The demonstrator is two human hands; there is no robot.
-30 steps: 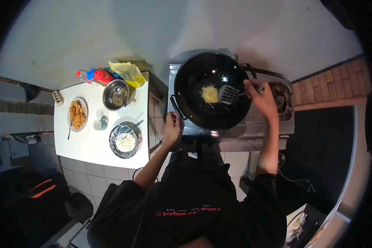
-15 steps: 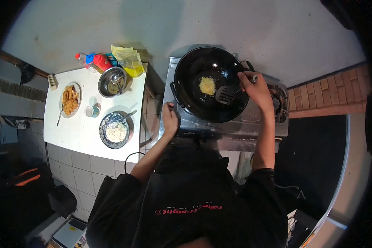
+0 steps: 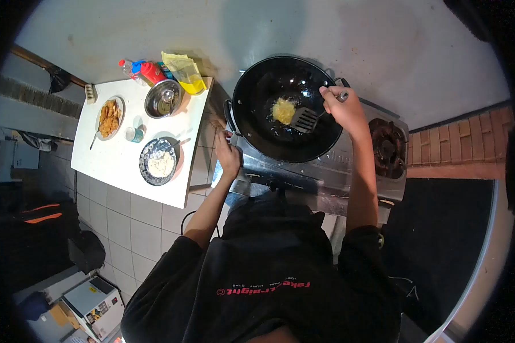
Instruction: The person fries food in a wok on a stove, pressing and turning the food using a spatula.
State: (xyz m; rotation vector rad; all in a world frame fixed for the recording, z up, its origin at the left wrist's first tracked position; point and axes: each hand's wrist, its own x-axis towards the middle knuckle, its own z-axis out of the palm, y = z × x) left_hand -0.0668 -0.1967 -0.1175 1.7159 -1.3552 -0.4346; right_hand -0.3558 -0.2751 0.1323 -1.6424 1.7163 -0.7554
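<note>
Over on the far left, the white surface carries a plate of golden fried pieces, a small cup nearby, a red bottle at the back, a dark bowl of white mixture, a metal bowl behind that, and a yellow packet by the wall. Now the left hand, fingers bent, at the left edge of the stove, just below a handle of the wok; whether it grips anything, one cannot tell! On to the black wok, and there's the yellow food sitting near the middle of it, the slotted spatula right at its lower-right edge! And the right hand is closed around the spatula's handle, above the wok's right rim, with a bare burner farther right.
</note>
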